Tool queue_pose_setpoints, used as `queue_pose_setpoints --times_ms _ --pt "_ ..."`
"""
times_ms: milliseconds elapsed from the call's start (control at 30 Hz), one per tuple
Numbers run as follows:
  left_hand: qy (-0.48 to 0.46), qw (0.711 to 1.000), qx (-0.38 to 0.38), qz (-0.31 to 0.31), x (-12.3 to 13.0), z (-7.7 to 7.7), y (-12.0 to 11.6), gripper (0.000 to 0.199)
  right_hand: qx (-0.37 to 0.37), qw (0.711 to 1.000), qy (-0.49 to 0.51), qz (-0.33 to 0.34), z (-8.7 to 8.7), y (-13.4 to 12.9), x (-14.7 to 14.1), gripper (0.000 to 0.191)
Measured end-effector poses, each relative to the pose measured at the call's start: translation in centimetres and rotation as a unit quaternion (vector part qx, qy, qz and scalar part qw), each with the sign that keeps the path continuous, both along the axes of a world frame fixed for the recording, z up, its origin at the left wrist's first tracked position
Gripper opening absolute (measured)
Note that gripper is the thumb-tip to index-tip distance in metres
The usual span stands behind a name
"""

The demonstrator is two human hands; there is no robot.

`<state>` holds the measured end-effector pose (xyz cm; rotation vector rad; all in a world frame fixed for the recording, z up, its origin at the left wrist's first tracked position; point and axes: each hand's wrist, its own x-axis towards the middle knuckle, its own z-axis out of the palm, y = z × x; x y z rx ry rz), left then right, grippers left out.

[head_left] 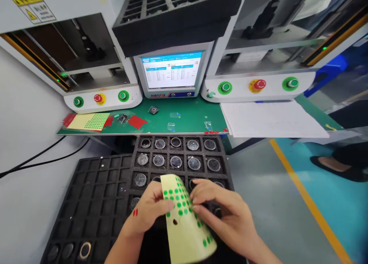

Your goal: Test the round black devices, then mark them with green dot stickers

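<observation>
My left hand (153,210) grips the left edge of a curved pale-yellow sticker sheet (181,237), thumb on its front face. Rows of round green stickers cover the upper part and right side of the sheet, and a small dark hole shows near my left thumb. At the sheet's right edge, my right hand (227,214) pinches with thumb and index finger; whether a loose sticker is between the fingertips is hidden. Two small red stickers (135,212) are on the back of my left hand. Beneath both hands lies a black foam tray (184,153) with round, glassy-faced parts in its compartments.
Another black tray (94,202) lies at left, with several round parts in its front row. Behind is a green bench (186,118) with a second sticker sheet (89,121), papers (273,118) and a monitor (172,72) between two machines. A person's foot (339,168) shows at right.
</observation>
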<state>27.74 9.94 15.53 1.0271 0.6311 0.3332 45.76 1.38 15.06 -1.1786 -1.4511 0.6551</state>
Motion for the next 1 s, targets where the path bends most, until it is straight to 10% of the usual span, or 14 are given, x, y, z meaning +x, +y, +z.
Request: queue_pose_setpoints --times_ms 167,233,400,600,733,1000 --pt "0.0 0.997 -0.02 -0.074 0.4 0.5 0.4 0.043 -0.042 0.999 0.03 0.015 0.2 1.2 0.1 0.053" --pt "0.019 0.993 0.001 -0.121 0.5 1.0 0.5 0.047 -0.096 0.993 0.034 0.052 0.3 1.5 0.0 0.039" --pt "0.016 0.998 0.048 0.04 0.7 1.6 0.3 0.056 -0.176 0.972 0.154 -0.028 -0.2 1.3 -0.3 0.026" --pt "0.096 0.963 0.187 0.166 1.1 1.5 -1.3 0.024 -0.114 0.976 0.122 -0.138 -0.9 0.8 -0.5 0.016" --pt "0.118 0.922 0.314 0.191 1.6 1.8 -2.2 0.018 0.055 0.946 -0.021 -0.32 -0.7 0.3 -1.3 0.024" --pt "0.048 0.893 0.408 0.185 2.1 2.2 -3.0 0.025 0.115 0.972 -0.07 -0.194 1.5 -0.4 -2.7 0.019"
